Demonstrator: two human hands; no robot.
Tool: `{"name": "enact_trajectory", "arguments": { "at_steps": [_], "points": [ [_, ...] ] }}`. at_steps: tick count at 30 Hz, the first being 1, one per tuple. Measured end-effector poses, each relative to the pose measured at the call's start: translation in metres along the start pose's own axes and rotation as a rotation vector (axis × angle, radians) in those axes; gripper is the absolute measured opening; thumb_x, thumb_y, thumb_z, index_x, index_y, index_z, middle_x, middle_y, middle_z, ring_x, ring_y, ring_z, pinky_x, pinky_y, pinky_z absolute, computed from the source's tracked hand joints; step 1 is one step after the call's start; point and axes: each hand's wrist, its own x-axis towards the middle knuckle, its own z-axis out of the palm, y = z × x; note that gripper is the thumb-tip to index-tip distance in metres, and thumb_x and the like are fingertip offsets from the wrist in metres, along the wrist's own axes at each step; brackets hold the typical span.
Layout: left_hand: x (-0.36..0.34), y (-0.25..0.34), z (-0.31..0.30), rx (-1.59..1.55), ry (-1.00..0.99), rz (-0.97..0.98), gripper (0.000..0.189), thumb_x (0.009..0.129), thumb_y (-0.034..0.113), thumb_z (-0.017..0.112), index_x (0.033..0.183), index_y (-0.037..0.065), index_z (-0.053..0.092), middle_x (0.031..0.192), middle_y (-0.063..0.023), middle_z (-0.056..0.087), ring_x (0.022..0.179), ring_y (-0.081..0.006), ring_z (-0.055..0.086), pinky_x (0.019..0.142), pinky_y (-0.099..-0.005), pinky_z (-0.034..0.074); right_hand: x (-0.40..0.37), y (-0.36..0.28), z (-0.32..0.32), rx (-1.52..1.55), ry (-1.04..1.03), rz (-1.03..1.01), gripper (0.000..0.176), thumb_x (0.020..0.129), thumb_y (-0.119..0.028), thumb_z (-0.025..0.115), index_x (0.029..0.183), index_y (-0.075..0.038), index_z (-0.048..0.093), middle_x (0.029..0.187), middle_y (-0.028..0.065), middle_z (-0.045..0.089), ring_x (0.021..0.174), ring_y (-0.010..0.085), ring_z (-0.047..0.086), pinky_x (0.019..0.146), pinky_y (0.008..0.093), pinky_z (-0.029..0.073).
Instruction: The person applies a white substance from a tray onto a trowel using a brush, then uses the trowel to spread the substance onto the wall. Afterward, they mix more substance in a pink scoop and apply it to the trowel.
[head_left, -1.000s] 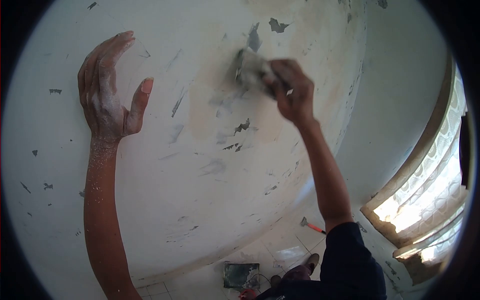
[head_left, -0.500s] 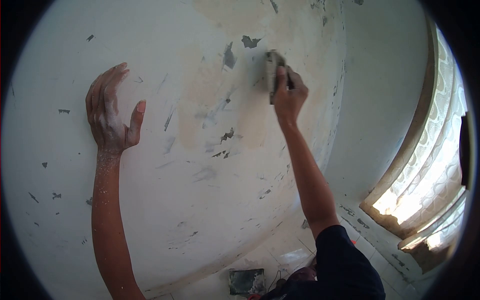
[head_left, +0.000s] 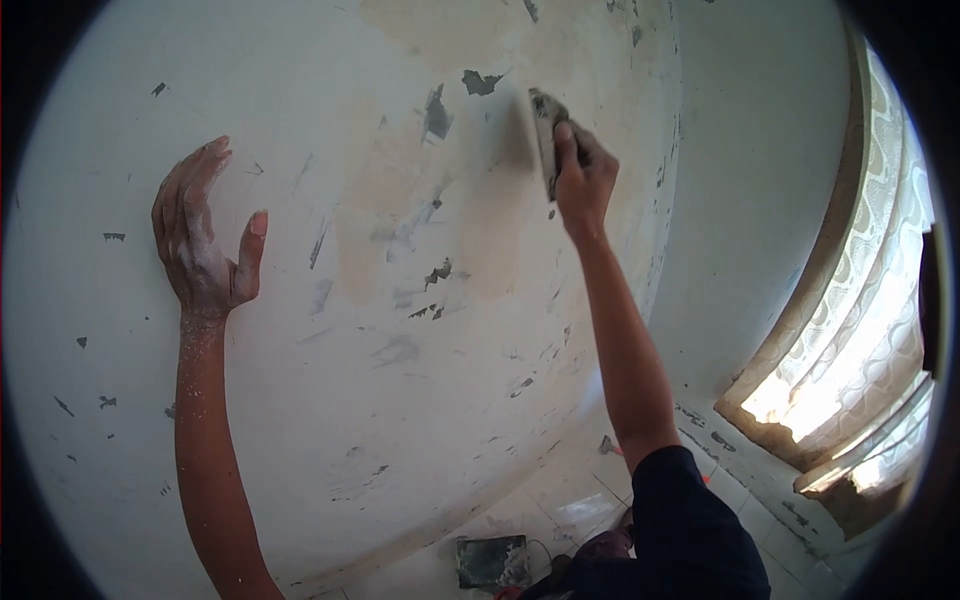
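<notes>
A pale wall [head_left: 300, 400] with grey chipped spots and beige patches fills most of the view. Held in my right hand [head_left: 587, 175] is a flat, narrow sanding block [head_left: 545, 140], its long face turned toward the wall near the upper middle. My fingers and thumb are wrapped round its back. To the left, my left hand [head_left: 200, 235] rests at the wall with fingers stretched up and thumb apart. White dust coats its back and wrist. Between the hands lie a dark chipped patch [head_left: 482, 82] and several grey scuffs.
A curtained window [head_left: 840, 340] lets in bright light on the right, beyond the wall's corner. Below, on the tiled floor [head_left: 570, 500], lies a dark rectangular tray [head_left: 492, 562] with pale smears. A small tool [head_left: 606, 445] lies by the wall's foot.
The view has shifted slightly, so the wall marks and my left hand appear further left. The sanding block has tilted and moved a little to the right relative to the wall marks, still in my right hand.
</notes>
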Motion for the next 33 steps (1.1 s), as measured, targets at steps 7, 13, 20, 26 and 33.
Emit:
{"name": "enact_trajectory", "arguments": {
  "at_steps": [7, 13, 20, 26, 33],
  "points": [
    [0.001, -0.001, 0.002, -0.001, -0.005, 0.014, 0.055, 0.093, 0.033, 0.064, 0.140, 0.009, 0.050, 0.139, -0.0105, 0.060, 0.131, -0.0299, 0.053, 0.113, -0.0470, 0.037, -0.019, 0.015, 0.035, -0.296, 0.132, -0.288, 0.025, 0.092, -0.014, 0.073, 0.107, 0.006, 0.071, 0.099, 0.0191, 0.070, 0.086, 0.0308, 0.070, 0.077, 0.0338, 0.054],
    [0.001, 0.001, 0.001, 0.007, 0.007, 0.000, 0.055, 0.093, 0.033, 0.064, 0.140, 0.009, 0.049, 0.139, -0.0108, 0.060, 0.130, -0.0297, 0.054, 0.114, -0.0469, 0.037, -0.098, -0.014, 0.026, -0.167, -0.129, -0.282, 0.022, 0.089, -0.004, 0.072, 0.108, 0.007, 0.070, 0.104, 0.0187, 0.069, 0.090, 0.0288, 0.070, 0.081, 0.0311, 0.053],
    [0.004, 0.004, -0.001, 0.001, 0.016, -0.010, 0.054, 0.094, 0.033, 0.064, 0.140, 0.009, 0.049, 0.139, -0.0104, 0.060, 0.130, -0.0310, 0.053, 0.113, -0.0468, 0.037, -0.032, -0.011, -0.018, -0.137, -0.131, -0.022, 0.031, 0.099, -0.022, 0.067, 0.110, 0.006, 0.069, 0.093, 0.0132, 0.072, 0.084, 0.0131, 0.061, 0.080, 0.0275, 0.050],
    [0.001, 0.003, -0.002, 0.042, -0.020, -0.010, 0.057, 0.093, 0.034, 0.064, 0.142, 0.009, 0.048, 0.139, -0.0097, 0.059, 0.130, -0.0318, 0.052, 0.113, -0.0473, 0.036, 0.006, 0.011, 0.021, -0.192, 0.088, -0.185, 0.024, 0.094, -0.015, 0.071, 0.107, 0.005, 0.071, 0.101, 0.0185, 0.069, 0.085, 0.0304, 0.069, 0.078, 0.0351, 0.054],
    [0.002, 0.006, 0.000, 0.011, -0.011, -0.050, 0.057, 0.093, 0.035, 0.064, 0.141, 0.009, 0.049, 0.138, -0.0100, 0.060, 0.132, -0.0312, 0.051, 0.114, -0.0476, 0.035, -0.107, 0.006, 0.026, -0.198, -0.072, -0.357, 0.029, 0.082, 0.001, 0.073, 0.111, 0.003, 0.069, 0.101, 0.0165, 0.066, 0.087, 0.0336, 0.068, 0.077, 0.0360, 0.055]
  ]
}}
